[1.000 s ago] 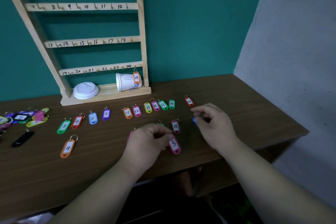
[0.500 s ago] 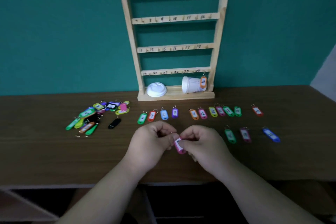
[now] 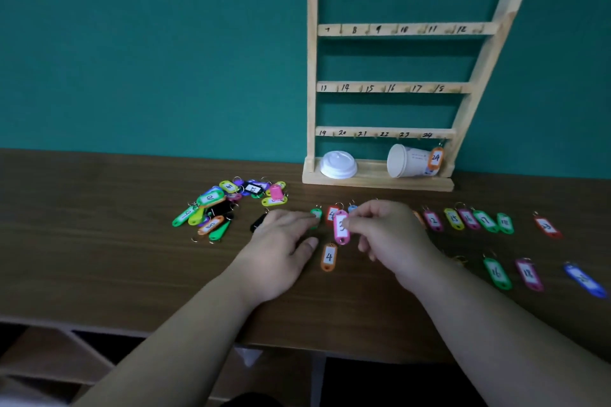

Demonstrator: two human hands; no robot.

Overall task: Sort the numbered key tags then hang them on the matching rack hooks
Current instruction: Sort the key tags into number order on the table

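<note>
**Near zone.** The table (image 3: 99, 274) carries all items. In front of the rack (image 3: 390, 87) and left of its base, the left hand (image 3: 281, 241) lies palm down with fingers extended and relaxed, grasping nothing. Its fingertips reach a green tag (image 3: 316, 214); contact cannot be confirmed. The right hand (image 3: 386, 235), in front of the rack's base, pinches the pink tag (image 3: 341, 227) between thumb and fingertips. The tag is pink plastic with a white label marked 3 and a metal ring at its top end. An orange tag (image 3: 328, 257) marked 4 lies flat just nearer than the pink tag. In front of the rack's right post lie a second green tag (image 3: 497, 273), a second pink tag (image 3: 529, 274) and a blue tag (image 3: 584, 279).

**Middle zone.** A row of tags (image 3: 469, 220) runs along the table in front of the rack. The right hand hides part of it. Left of the rack lies an unsorted pile (image 3: 228, 205) of mixed colours, with a black tag (image 3: 258, 222) at its near edge.

**Far zone.** On the rack's base stand a white lid (image 3: 338, 164) and a paper cup (image 3: 408, 160) lying on its side. An orange tag 24 (image 3: 435, 158) hangs from the rack's hook 24.
</note>
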